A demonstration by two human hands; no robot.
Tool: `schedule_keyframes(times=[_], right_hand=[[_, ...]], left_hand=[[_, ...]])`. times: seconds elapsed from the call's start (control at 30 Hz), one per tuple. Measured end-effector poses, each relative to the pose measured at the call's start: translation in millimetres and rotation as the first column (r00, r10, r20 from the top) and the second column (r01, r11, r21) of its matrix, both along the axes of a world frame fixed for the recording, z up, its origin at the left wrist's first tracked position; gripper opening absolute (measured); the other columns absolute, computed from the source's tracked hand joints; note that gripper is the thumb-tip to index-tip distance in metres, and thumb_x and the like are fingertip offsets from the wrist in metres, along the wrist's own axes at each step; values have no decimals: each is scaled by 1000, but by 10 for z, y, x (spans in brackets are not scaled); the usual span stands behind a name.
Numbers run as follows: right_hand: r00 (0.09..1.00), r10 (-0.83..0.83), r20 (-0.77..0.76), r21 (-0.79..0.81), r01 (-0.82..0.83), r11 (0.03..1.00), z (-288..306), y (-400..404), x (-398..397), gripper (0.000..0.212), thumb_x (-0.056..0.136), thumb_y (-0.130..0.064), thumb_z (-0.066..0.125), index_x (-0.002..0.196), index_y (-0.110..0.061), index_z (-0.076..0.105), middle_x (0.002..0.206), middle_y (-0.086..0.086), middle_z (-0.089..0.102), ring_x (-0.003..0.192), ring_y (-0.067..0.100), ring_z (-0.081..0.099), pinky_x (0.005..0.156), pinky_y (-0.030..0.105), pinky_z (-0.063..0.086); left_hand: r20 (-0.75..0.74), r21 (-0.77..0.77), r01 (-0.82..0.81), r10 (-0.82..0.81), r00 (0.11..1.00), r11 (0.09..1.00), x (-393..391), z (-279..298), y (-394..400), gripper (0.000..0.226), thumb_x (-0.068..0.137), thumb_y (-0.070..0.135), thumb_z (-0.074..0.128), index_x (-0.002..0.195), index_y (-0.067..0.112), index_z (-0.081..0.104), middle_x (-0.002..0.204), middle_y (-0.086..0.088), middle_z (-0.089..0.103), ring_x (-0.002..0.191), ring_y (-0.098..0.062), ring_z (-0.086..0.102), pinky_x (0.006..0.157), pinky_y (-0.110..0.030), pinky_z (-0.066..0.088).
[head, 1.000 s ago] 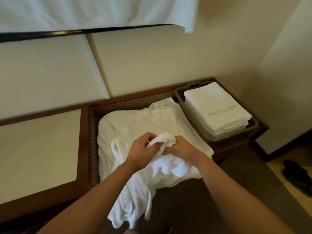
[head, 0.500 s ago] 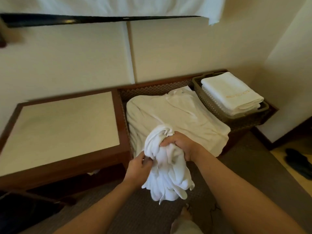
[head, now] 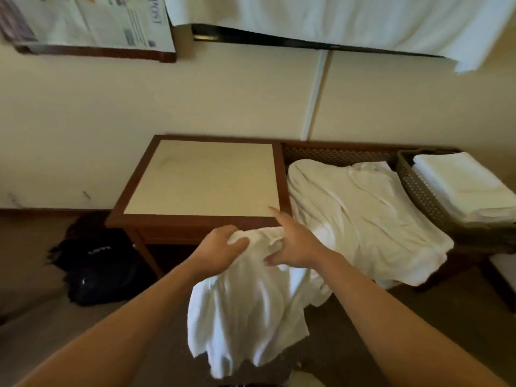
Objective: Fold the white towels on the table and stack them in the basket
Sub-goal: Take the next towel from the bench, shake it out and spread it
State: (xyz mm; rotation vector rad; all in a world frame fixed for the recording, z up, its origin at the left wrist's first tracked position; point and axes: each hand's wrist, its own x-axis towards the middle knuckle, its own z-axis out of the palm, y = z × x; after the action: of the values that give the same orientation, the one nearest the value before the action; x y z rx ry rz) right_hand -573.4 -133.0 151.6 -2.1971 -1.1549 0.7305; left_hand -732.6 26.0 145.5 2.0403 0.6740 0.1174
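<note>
- I see my left hand (head: pixel 220 248) gripping the top edge of a crumpled white towel (head: pixel 245 308), fingers curled into the cloth.
- My right hand (head: pixel 296 244) pinches the same edge, index finger extended.
- The towel hangs in front of the brown-framed, cream-topped table (head: pixel 201 177).
- Far right, a brown woven basket (head: pixel 418 191) holds folded white towels (head: pixel 460 185); a rumpled white robe (head: pixel 363 213) lies left of it.

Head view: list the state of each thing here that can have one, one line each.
Left hand: grips the towel's top edge.
Right hand: thumb pinching the same edge, fingers partly extended.
Held towel: unfolded, hanging crumpled off the table.
White robe: spread out, unfolded.
Basket: holds a stack of folded towels.
Table top: bare where visible.
</note>
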Motion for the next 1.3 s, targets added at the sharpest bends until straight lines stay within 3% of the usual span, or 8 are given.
schedule_keyframes(times=[0.2,0.47,0.7,0.8,0.93,1.0,1.1,1.3], right_hand=[[979,197,-47,-4,-197,980,126,463,-356,15,84,-31,83,89,-22,71,88,-1,72,82,16,68,75,35,53],[911,174,-373,137,-131,982,298,648,-540,36,87,-28,80,95,5,69,75,4,51,72,16,47,71,30,36],[809,19,-588,225,140,964,337,513,-418,20,88,-12,78,101,3,74,104,25,74,94,30,71,92,46,54],[967,-137,-217,125,167,978,167,446,-278,32,83,-27,84,110,-15,72,106,3,76,101,22,71,91,43,56],[982,163,94,-53,-158,986,-92,457,-389,106,74,-42,88,159,-40,24,164,-11,30,148,9,33,115,32,37],[971,239,27,-8,-239,971,-175,541,-521,81,78,-38,83,147,-46,43,151,-13,50,136,4,48,106,31,46],[992,117,-51,136,-109,985,-190,610,-564,14,83,-28,63,92,-25,72,87,-10,72,80,2,64,70,33,50],[917,2,-399,346,149,926,170,546,-376,6,88,-8,75,86,-4,73,78,4,64,74,15,57,70,26,44]], left_hand=[[-22,136,198,-197,980,971,-281,220,189,34,71,18,71,104,25,63,94,9,66,84,-9,63,63,-21,47],[296,347,-402,307,904,847,-989,-607,381,15,85,18,66,99,20,70,99,11,62,87,2,53,79,-11,43],[-216,116,-374,391,895,920,-1161,-1025,449,22,103,29,52,86,32,65,81,5,69,77,-11,64,72,-37,54],[-111,65,-500,504,856,864,-1096,-921,452,25,102,18,47,87,27,65,82,0,69,77,-19,65,67,-38,55],[14,106,-101,100,995,989,-683,-419,334,30,96,9,51,99,30,72,86,10,71,79,-7,64,67,-29,50],[101,163,54,-72,992,985,-499,-232,279,35,88,4,58,101,31,76,87,16,72,83,-4,65,68,-21,49],[243,229,54,-111,964,972,-390,-105,250,25,86,7,67,99,27,76,90,18,71,87,-4,66,70,-18,50],[76,130,-99,90,993,987,-865,-665,360,11,103,34,57,96,29,65,76,7,65,66,-9,61,59,-31,50]])
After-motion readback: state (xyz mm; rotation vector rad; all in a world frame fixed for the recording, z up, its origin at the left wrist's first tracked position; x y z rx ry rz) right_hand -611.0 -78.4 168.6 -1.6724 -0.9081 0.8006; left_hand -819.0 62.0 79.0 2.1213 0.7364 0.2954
